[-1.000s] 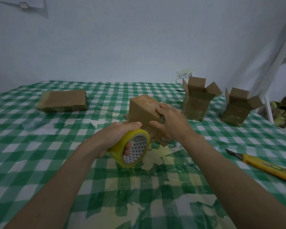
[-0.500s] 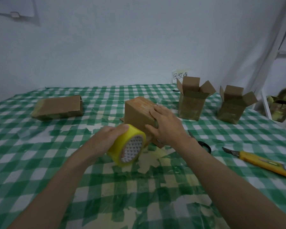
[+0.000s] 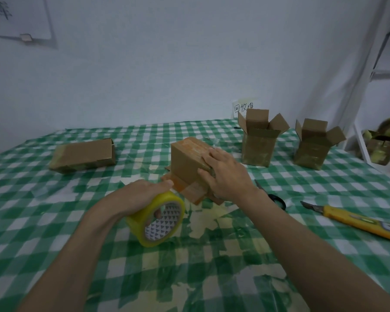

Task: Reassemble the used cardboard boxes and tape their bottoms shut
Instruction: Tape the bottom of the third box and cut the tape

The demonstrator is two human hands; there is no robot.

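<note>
The left hand (image 3: 142,194) curls around a yellow tape roll (image 3: 158,219), fingers over its outer band and a thumb tip showing inside the patterned core; the roll is tilted, just above or on the cloth, I cannot tell which. The right hand (image 3: 225,176) lies with straight, spread fingers pressed on the upturned end and side of a cardboard box (image 3: 187,161), which stands upside down at the middle of the table with its loose flaps splayed on the cloth beneath. A strip of tape runs along the box's top face.

Just right of that wrist lie scissors (image 3: 275,199), mostly hidden, and farther right a yellow utility knife (image 3: 356,224) with its blade out. Behind stand 2 open boxes (image 3: 259,140) (image 3: 313,145), flaps up, their sides wrapped in old tape. A flattened box (image 3: 83,154) lies well apart at the left.

The table (image 3: 54,221) wears a green-and-white checked cloth, patched all over its near part with yellowish tape scraps. A pale wall (image 3: 167,64) rises behind it, with a handwritten paper label (image 3: 243,106) at the table's back edge and a sheet (image 3: 16,19) fixed high at the left. At the right edge stands a white metal frame (image 3: 369,64), with more crumpled taped boxes (image 3: 381,143) beyond it.
</note>
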